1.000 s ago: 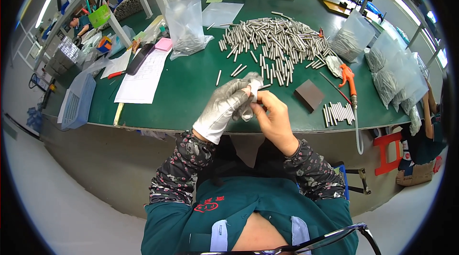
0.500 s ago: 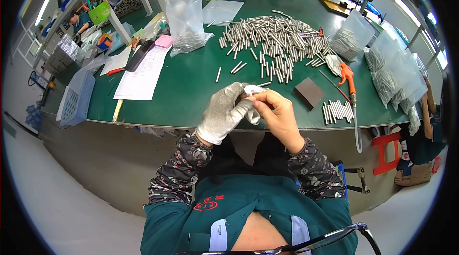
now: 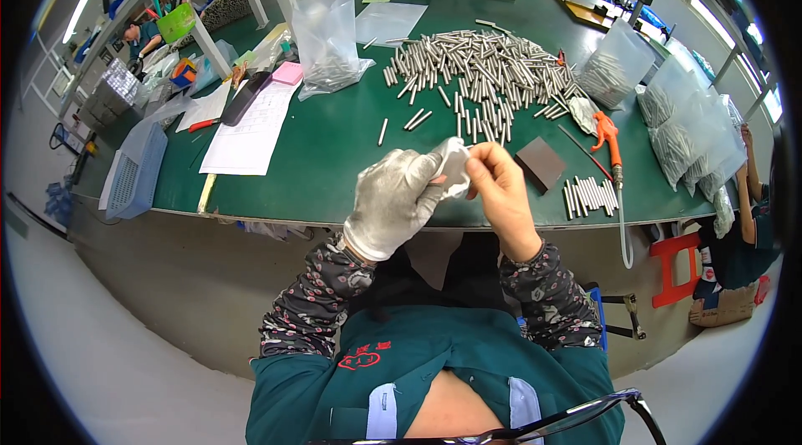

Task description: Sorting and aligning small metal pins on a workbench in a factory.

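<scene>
My left hand (image 3: 388,204), in a soiled white-grey glove, is closed on one side of a small white cloth (image 3: 455,166) that carries a grey smudge. A bare thumb tip shows at the glove's edge. My bare right hand (image 3: 505,194) pinches the cloth's other side between thumb and fingers. Both hands hover over the front edge of the green table (image 3: 317,169). Beyond them lies a big heap of short metal rods (image 3: 476,65), with a few loose ones nearer. A brown block (image 3: 540,164) sits to the right of my right hand.
A neat row of rods (image 3: 590,197) and an orange air gun (image 3: 607,138) with its hose lie at right, near bags of rods (image 3: 672,132). Papers (image 3: 246,136), a blue basket (image 3: 138,168) and another plastic bag (image 3: 326,44) stand left. A person's arms (image 3: 746,169) show at far right.
My right hand has moved slightly right and up, away from the left. The white cloth, bunched between my hands before, is now spread wider and shows its grey smudge.
</scene>
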Demonstrator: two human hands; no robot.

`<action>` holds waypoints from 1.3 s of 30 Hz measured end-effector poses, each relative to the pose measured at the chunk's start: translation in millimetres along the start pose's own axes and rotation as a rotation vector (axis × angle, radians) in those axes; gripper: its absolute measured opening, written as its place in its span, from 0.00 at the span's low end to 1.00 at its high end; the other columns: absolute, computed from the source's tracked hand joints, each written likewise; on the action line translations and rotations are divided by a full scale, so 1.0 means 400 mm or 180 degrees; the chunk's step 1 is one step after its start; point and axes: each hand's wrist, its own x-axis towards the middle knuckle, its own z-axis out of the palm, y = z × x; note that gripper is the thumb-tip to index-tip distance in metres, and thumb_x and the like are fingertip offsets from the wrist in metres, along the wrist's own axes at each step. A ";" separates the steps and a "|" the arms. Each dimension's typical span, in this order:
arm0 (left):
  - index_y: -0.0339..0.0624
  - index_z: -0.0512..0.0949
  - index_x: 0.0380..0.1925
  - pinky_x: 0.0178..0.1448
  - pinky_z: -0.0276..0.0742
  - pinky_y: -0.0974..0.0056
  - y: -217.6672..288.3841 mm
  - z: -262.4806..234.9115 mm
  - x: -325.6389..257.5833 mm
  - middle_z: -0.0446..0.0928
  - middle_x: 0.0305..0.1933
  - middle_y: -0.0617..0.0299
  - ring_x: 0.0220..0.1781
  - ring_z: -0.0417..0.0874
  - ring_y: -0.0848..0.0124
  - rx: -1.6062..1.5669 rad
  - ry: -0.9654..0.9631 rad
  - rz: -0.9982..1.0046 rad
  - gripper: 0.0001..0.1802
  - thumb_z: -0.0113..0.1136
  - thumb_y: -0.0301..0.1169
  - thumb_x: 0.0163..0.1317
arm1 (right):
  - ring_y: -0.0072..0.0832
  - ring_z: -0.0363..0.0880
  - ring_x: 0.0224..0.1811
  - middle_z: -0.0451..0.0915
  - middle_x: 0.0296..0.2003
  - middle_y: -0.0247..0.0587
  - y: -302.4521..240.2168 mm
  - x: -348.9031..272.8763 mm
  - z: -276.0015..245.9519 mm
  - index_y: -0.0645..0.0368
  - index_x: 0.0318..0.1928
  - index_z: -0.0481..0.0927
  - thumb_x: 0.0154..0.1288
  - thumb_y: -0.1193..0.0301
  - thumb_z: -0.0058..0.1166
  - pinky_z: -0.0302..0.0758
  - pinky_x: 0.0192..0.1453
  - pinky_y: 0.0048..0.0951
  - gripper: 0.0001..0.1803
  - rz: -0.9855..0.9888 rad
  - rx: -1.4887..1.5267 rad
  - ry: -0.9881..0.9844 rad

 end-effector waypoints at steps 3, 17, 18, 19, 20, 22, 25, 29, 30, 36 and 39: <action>0.42 0.76 0.35 0.30 0.73 0.58 0.018 0.003 0.004 0.75 0.25 0.61 0.27 0.77 0.60 0.0892 0.0147 0.0322 0.12 0.64 0.25 0.50 | 0.14 0.68 0.29 0.73 0.30 0.28 0.007 0.006 -0.014 0.61 0.40 0.73 0.67 0.75 0.52 0.67 0.29 0.19 0.04 -0.0053 -0.0153 0.0539; 0.37 0.75 0.41 0.39 0.77 0.57 -0.001 0.053 -0.049 0.79 0.37 0.50 0.38 0.81 0.51 -0.0739 0.0308 -0.1109 0.10 0.58 0.26 0.60 | 0.47 0.75 0.38 0.75 0.38 0.53 -0.038 -0.067 0.075 0.65 0.39 0.69 0.56 0.82 0.52 0.73 0.41 0.39 0.10 -0.1276 -0.1989 -0.0061; 0.37 0.75 0.41 0.39 0.77 0.57 0.004 0.052 -0.050 0.79 0.37 0.50 0.38 0.81 0.51 -0.0740 0.0310 -0.1106 0.10 0.58 0.26 0.60 | 0.47 0.75 0.41 0.75 0.40 0.54 -0.038 -0.065 0.072 0.64 0.40 0.69 0.57 0.81 0.51 0.73 0.42 0.40 0.10 -0.0785 -0.2116 -0.0321; 0.37 0.75 0.40 0.37 0.77 0.57 0.010 0.050 -0.052 0.78 0.34 0.51 0.35 0.80 0.52 -0.0701 0.0509 -0.0752 0.09 0.58 0.26 0.60 | 0.47 0.76 0.43 0.75 0.43 0.55 -0.037 -0.062 0.067 0.64 0.41 0.70 0.58 0.81 0.50 0.73 0.43 0.41 0.09 -0.0290 -0.2233 -0.0579; 0.37 0.76 0.38 0.36 0.76 0.56 0.017 0.047 -0.051 0.77 0.32 0.52 0.33 0.79 0.52 -0.0661 0.0706 -0.0397 0.08 0.58 0.26 0.60 | 0.48 0.77 0.45 0.76 0.44 0.55 -0.032 -0.058 0.057 0.64 0.47 0.71 0.58 0.81 0.48 0.75 0.45 0.42 0.15 -0.0446 -0.2616 -0.0853; 0.38 0.76 0.35 0.32 0.75 0.57 0.033 0.031 -0.041 0.74 0.27 0.56 0.27 0.77 0.56 -0.0155 0.0628 0.0415 0.06 0.59 0.27 0.59 | 0.50 0.77 0.45 0.77 0.43 0.55 -0.016 -0.034 0.053 0.63 0.51 0.70 0.56 0.81 0.48 0.75 0.46 0.40 0.19 -0.1064 -0.2504 -0.0632; 0.41 0.75 0.33 0.30 0.73 0.58 0.026 0.058 -0.064 0.73 0.25 0.60 0.26 0.76 0.60 0.0317 0.0461 0.0777 0.08 0.61 0.27 0.53 | 0.32 0.79 0.52 0.80 0.48 0.46 -0.035 -0.019 0.042 0.64 0.57 0.73 0.66 0.77 0.48 0.75 0.54 0.31 0.18 -0.0280 -0.1415 -0.0276; 0.40 0.75 0.34 0.31 0.74 0.59 0.043 0.088 -0.055 0.75 0.28 0.58 0.28 0.77 0.58 0.0131 0.0258 0.0604 0.11 0.64 0.23 0.49 | 0.31 0.77 0.54 0.78 0.52 0.44 0.004 0.007 0.016 0.67 0.55 0.75 0.68 0.75 0.49 0.73 0.59 0.29 0.17 0.0320 0.2067 0.0334; 0.40 0.75 0.34 0.31 0.74 0.59 0.038 0.100 -0.053 0.75 0.28 0.59 0.28 0.78 0.58 -0.0028 0.0268 0.0583 0.12 0.64 0.23 0.49 | 0.33 0.76 0.55 0.77 0.52 0.45 -0.009 0.019 0.032 0.68 0.55 0.75 0.69 0.74 0.47 0.71 0.61 0.30 0.16 0.0292 0.2470 0.0218; 0.41 0.74 0.35 0.33 0.71 0.56 0.031 0.122 -0.042 0.71 0.27 0.59 0.28 0.74 0.58 -0.0373 -0.0100 0.0938 0.13 0.64 0.24 0.48 | 0.35 0.74 0.55 0.77 0.52 0.48 0.031 0.091 0.029 0.67 0.54 0.73 0.71 0.70 0.44 0.65 0.66 0.34 0.17 -0.0222 0.1781 -0.0935; 0.41 0.74 0.35 0.33 0.71 0.57 0.021 0.137 -0.052 0.71 0.26 0.59 0.28 0.74 0.58 -0.0341 -0.0276 0.0971 0.13 0.64 0.24 0.48 | 0.33 0.74 0.53 0.77 0.50 0.47 0.039 0.109 0.039 0.65 0.55 0.73 0.69 0.73 0.43 0.65 0.65 0.34 0.17 -0.0077 0.1687 -0.1795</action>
